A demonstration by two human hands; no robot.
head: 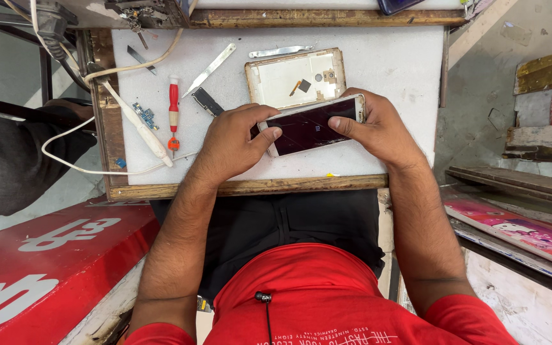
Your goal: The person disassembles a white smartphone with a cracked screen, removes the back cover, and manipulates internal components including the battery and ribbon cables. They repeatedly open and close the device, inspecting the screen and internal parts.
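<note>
A smartphone [308,128] with a dark screen and pale frame lies tilted over the white work mat [391,64]. My left hand [231,144] grips its left end, thumb on the glass. My right hand [375,128] holds the right end, thumb pressed on the screen. Just behind the phone sits its gold back cover [289,80], inner side up, with small parts showing.
On the mat's left lie a red-handled screwdriver [173,112], a white soldering iron [140,128] with its cable, a metal blade tool [209,70], tweezers [279,51] and a small blue circuit board [145,115]. A red panel [46,262] stands at lower left, stacked boards [519,217] at right.
</note>
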